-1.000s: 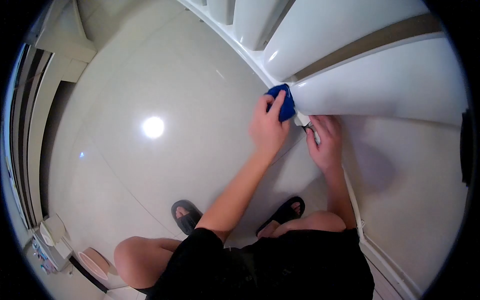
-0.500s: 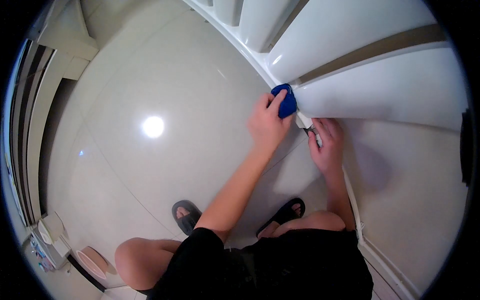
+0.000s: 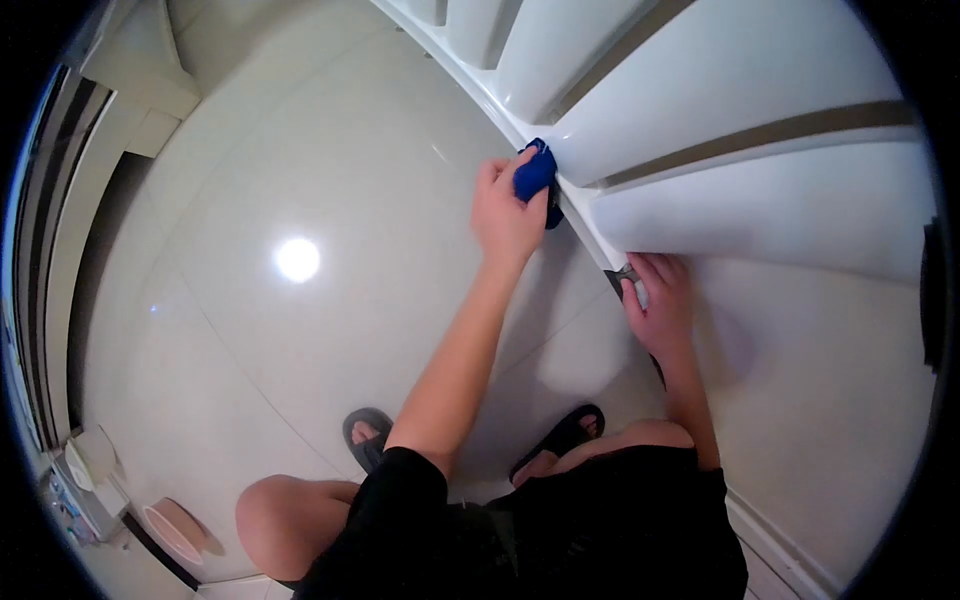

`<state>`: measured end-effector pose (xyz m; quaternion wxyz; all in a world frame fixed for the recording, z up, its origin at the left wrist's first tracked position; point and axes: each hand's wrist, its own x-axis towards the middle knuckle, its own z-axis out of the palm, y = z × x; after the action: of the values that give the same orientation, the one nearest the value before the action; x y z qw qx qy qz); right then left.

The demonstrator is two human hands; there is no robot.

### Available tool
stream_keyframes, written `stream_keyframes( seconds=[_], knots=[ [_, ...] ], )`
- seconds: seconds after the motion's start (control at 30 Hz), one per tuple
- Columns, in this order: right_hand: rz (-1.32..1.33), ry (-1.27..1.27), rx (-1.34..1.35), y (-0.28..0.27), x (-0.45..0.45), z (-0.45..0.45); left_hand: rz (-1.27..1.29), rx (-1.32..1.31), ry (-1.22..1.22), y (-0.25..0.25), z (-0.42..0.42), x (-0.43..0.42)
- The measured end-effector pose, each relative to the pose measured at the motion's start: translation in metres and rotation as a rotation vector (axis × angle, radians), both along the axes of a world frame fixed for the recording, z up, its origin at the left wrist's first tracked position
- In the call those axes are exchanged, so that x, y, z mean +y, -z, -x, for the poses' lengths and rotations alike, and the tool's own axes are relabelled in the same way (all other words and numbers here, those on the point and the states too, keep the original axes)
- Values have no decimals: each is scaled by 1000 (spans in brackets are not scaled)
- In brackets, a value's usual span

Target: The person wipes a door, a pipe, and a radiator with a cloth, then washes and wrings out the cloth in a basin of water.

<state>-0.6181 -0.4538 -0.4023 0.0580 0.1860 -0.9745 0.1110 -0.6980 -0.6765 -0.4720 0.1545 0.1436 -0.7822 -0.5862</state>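
A bunched blue cloth is in my left hand, its fingers closed around it. The cloth rests against the long white lower rail of a glossy slatted panel, which has broad curved slats with gaps between them. My right hand is closed at the near corner of that panel, with thumb and fingers around the end of the rail. A small dark and metallic-looking piece shows at this corner beside the thumb. Part of the corner is hidden behind my right fingers.
Glossy pale tiles cover the floor, with a bright light reflection. My feet wear black slippers. A pink basin stands at the lower left, near a small shelf with items. A pale wall runs along the right.
My left hand and the cloth have moved up and left along the rail, away from the corner. My right hand stays at the corner. The panel's corner appears slightly lower in view.
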Motion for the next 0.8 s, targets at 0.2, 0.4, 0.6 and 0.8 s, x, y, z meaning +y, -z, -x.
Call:
stream_keyframes(
  seconds=[0.2,0.4,0.6,0.8],
  knots=[
    [-27,11,10,8,6,-5,90,-56,174,-12,24,-18],
    [-96,49,17,9,5,-7,12,224,315,-21,29,-27],
    [-149,22,32,0,0,0,-109,449,308,-42,50,-37],
    [-136,4,84,-2,-4,1,-162,264,-53,-50,50,-23]
  ],
)
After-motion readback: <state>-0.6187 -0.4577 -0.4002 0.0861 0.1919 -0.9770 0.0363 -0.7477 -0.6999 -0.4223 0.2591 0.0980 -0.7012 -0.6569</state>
